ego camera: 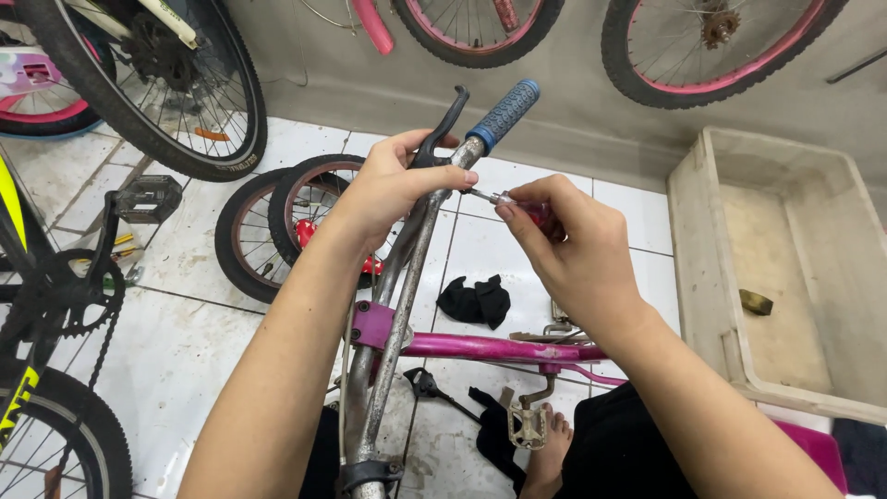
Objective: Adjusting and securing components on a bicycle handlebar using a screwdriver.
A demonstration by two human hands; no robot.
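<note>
The left hand point(393, 185) is clenched around a bare metal handlebar point(407, 277), just below the blue rubber grip point(504, 115) at its upper end. The fingers wrap the tube beside the black brake lever point(443, 129), which sticks up above the knuckles. The handlebar is dull grey steel with scuffed, spotted patches — it runs down from the grip to a black clamp point(370, 473) at the bottom edge of the view. A magenta frame tube point(490, 348) crosses behind it, level with the forearms, ending in a purple lug point(372, 325).

The right hand point(568, 245) grasps a small screwdriver point(504, 200) with a red handle, pinched between thumb and forefinger; its silver tip touches the bar at the lever's mount, just beside the left thumb.

On the white tiled floor point(176, 351) below lie two small wheels point(277, 226) with dark tyres, a crumpled black cloth point(476, 300) and a metal pedal point(527, 427) — the pedal rests against a bare foot point(552, 453). A dirty white plastic tub point(785, 268) sits at the floor's right side, against the grey wall. More bicycle wheels stand along the far and left edges.
</note>
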